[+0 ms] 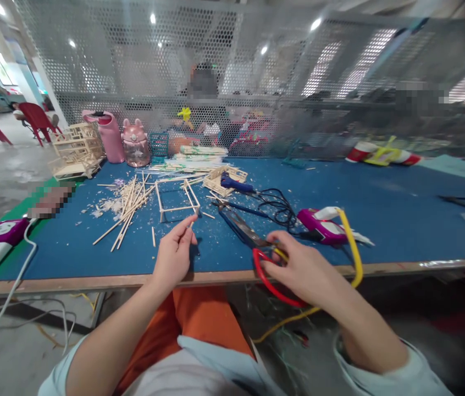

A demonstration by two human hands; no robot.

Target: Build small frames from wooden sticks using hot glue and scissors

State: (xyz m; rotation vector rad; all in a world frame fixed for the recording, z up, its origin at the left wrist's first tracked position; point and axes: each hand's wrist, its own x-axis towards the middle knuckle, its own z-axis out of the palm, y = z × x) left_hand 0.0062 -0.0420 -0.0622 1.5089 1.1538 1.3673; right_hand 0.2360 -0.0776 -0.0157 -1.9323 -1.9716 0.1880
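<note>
My left hand point(177, 250) is closed in a pinch near the table's front edge, with the tip of a short wooden stick point(192, 224) showing at its fingertips. Just beyond it stands an open frame of thin sticks point(178, 209). My right hand point(298, 264) is closed around the red-handled scissors point(263, 269), whose blades point away from me to the left. Behind the blades lies a blue glue gun point(236, 183) with a black cord. Loose wooden sticks point(127, 212) are piled left of the frame, among pale scraps.
A stick-built model point(78, 151), a pink bottle point(110, 137) and a rabbit-eared cup point(136, 146) stand back left. A purple power strip point(325, 225) with a yellow cable is on the right. A phone-like slab point(53, 199) lies far left. A perforated metal screen point(257, 71) rises behind.
</note>
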